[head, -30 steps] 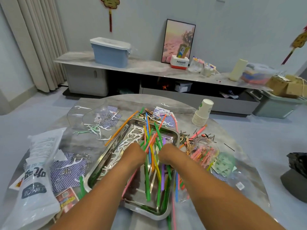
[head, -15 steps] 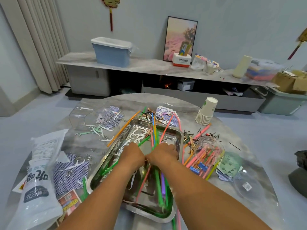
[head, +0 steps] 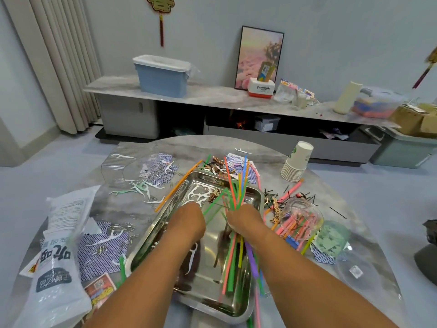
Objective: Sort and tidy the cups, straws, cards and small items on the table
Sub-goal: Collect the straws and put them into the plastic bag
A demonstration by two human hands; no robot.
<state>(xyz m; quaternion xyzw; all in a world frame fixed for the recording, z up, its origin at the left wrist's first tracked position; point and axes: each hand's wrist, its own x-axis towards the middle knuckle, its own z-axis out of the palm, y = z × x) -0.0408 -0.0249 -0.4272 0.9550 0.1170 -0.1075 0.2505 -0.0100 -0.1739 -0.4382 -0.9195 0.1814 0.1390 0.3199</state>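
A steel tray [head: 254, 200] sits in the middle of the round table, holding white floss picks [head: 198, 195]. My right hand [head: 246, 220] grips a bundle of coloured straws [head: 236, 185] lifted above the tray, their ends fanning out past both sides of the fist. My left hand [head: 189, 218] is over the tray just left of it, fingers down at a green straw [head: 212, 204]; whether it holds the straw is hidden. A stack of paper cups [head: 296, 164] stands at the back right. Blue-backed playing cards [head: 101, 252] lie scattered left and behind.
A clear jar [head: 300, 221] with straws lies on its side right of the tray, a clear lid [head: 357, 271] beyond it. A white plastic bag [head: 56, 268] lies at the front left, a clear box [head: 123, 166] at the back left. Hairpins and paper clips litter the tabletop.
The right hand has gathered the straws into one bundle and raised it off the tray floor. Both hands have shifted slightly right and apart.
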